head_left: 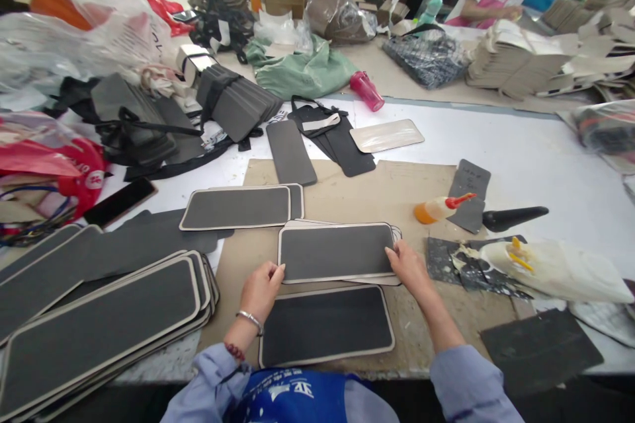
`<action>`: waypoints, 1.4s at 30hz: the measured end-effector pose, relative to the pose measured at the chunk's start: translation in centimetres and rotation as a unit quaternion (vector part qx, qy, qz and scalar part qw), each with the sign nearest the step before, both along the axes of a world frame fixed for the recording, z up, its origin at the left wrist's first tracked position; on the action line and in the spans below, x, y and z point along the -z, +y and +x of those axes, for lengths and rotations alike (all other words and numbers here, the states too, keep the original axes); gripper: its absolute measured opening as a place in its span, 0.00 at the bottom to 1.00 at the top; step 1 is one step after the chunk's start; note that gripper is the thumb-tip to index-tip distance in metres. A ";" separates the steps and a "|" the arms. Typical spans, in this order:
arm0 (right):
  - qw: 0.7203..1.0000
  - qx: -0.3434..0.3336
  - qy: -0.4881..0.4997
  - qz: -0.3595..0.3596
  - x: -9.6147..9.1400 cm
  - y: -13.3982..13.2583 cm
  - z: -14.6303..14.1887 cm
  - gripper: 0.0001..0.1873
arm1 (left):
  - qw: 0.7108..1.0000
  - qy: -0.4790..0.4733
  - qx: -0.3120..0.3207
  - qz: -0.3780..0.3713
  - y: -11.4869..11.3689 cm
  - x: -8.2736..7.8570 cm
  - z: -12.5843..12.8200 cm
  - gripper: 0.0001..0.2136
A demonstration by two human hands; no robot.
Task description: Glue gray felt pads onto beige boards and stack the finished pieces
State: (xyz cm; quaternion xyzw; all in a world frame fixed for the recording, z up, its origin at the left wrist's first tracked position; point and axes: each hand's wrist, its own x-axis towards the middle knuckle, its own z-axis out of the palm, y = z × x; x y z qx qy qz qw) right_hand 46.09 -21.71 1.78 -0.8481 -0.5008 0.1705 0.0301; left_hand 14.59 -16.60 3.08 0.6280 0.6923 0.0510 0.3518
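Observation:
My left hand (pixel 261 289) pinches the lower left corner of a small stack of dark grey rectangular panels with cream borders (pixel 336 250). My right hand (pixel 407 266) grips the same stack at its lower right corner. The stack rests on a brown cardboard sheet (pixel 391 188). Another bordered panel (pixel 326 325) lies flat just below, between my forearms. One more bordered panel (pixel 236 207) lies up and to the left.
A big stack of long bordered panels (pixel 99 324) sits at the left. An orange glue bottle (pixel 439 209), a black tool (pixel 513 217) and a glue-smeared plastic bag (pixel 555 268) lie at the right. A phone (pixel 120 201) is at left. Other people work at the far side.

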 end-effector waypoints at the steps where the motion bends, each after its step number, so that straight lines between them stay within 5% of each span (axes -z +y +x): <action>1: 1.000 -0.003 -0.004 -0.001 0.0 0.0 0.0 0.08 | 1.000 0.001 0.000 -0.002 0.0 0.0 0.0 0.15; 6: 1.000 -0.007 -0.013 -0.004 0.5 0.2 0.5 0.09 | 0.999 -0.006 -0.034 0.031 -0.1 -0.1 0.1 0.11; 12: 1.000 -0.017 0.001 0.020 0.7 0.5 1.2 0.11 | 0.979 -0.139 -0.141 0.040 0.6 0.4 0.5 0.06; 20: 0.998 -0.001 -0.057 0.015 -0.5 0.2 -0.6 0.08 | 0.986 -0.115 -0.102 0.059 1.1 0.5 0.9 0.04; 27: 0.990 0.107 -0.093 0.012 -1.4 -0.1 -1.8 0.12 | 0.993 -0.056 -0.016 0.106 1.7 0.3 0.6 0.06; 35: 0.988 0.148 -0.050 0.008 -1.0 -0.2 -1.8 0.13 | 0.993 -0.047 -0.012 0.112 1.5 0.4 0.8 0.06; 42: 0.975 0.192 0.106 0.041 -1.3 -0.8 0.3 0.13 | 0.985 -0.143 -0.060 0.082 2.8 -0.3 1.3 0.05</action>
